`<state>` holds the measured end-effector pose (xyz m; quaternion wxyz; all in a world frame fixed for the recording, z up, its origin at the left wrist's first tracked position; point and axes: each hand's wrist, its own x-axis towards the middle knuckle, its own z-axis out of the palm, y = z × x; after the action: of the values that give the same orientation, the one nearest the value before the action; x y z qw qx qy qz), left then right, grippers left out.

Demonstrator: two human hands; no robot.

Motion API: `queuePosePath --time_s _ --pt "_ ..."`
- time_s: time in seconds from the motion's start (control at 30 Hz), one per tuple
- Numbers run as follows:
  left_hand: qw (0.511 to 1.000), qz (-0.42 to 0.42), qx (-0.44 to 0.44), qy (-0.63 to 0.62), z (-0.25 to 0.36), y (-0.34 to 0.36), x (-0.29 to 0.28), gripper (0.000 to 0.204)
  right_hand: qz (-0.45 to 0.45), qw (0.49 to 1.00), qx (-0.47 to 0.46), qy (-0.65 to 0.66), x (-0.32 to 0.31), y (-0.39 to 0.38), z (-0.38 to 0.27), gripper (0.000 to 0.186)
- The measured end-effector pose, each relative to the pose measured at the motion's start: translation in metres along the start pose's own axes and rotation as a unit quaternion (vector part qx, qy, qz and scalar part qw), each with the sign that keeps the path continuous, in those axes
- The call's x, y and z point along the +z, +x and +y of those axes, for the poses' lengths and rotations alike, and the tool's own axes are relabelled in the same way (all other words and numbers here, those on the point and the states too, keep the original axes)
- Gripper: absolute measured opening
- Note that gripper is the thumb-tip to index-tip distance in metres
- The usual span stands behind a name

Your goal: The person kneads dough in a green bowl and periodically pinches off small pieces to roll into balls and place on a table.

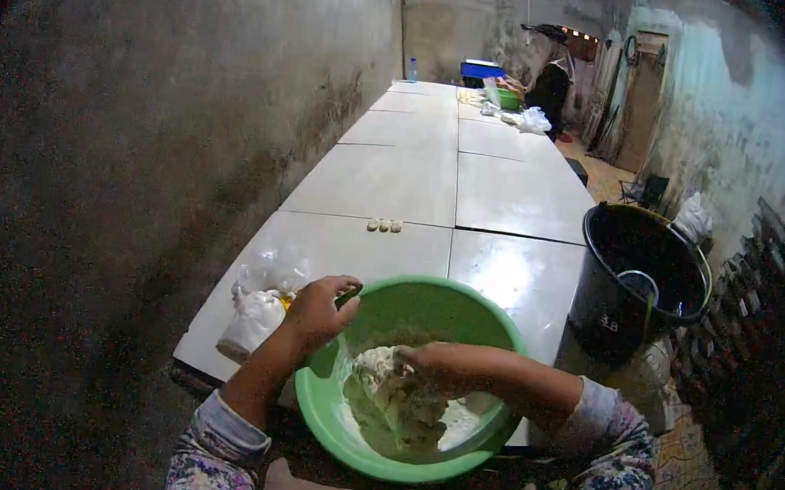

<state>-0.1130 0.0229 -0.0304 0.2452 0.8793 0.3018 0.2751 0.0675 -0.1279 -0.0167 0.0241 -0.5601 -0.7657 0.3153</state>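
A wide green basin (326,420) stands at the near end of the table, close against my body. In it lies a rough, pale lump of dough (374,374), with loose white flour (461,426) around it. My left hand (317,306) is closed over the basin's upper left rim. Reaching in from the right, my right hand (423,363) is down in the basin with its fingers curled into the dough. Its fingertips are partly hidden by the dough and slightly blurred.
A clear bag of white powder (256,317) sits left of the basin. Three small dough pieces (385,226) lie beyond it on the long white table (400,174). A large black bucket (611,306) stands at the right. Another person (551,85) works at the far end.
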Motion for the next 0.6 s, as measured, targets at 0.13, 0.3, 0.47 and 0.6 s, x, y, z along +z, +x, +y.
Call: queuePosePath --time_s 0.13,0.3,0.47,0.6 --pt "1.0 -0.005 -0.008 -0.003 -0.006 0.003 0.002 0.032 0.0 0.995 0.023 0.096 0.013 0.008 0.013 0.032" --pt "0.999 0.007 0.049 0.019 -0.005 0.004 0.001 0.032 0.017 0.989 -0.09 -0.119 0.008 0.009 0.01 0.028" --pt "0.997 0.014 0.063 0.04 -0.007 0.002 0.001 0.031 0.028 0.984 -0.085 -0.154 0.003 0.005 0.002 0.023" --pt "1.0 0.002 0.031 0.003 -0.008 0.003 0.004 0.03 0.054 0.99 -0.105 -0.079 0.013 0.012 0.023 0.021"
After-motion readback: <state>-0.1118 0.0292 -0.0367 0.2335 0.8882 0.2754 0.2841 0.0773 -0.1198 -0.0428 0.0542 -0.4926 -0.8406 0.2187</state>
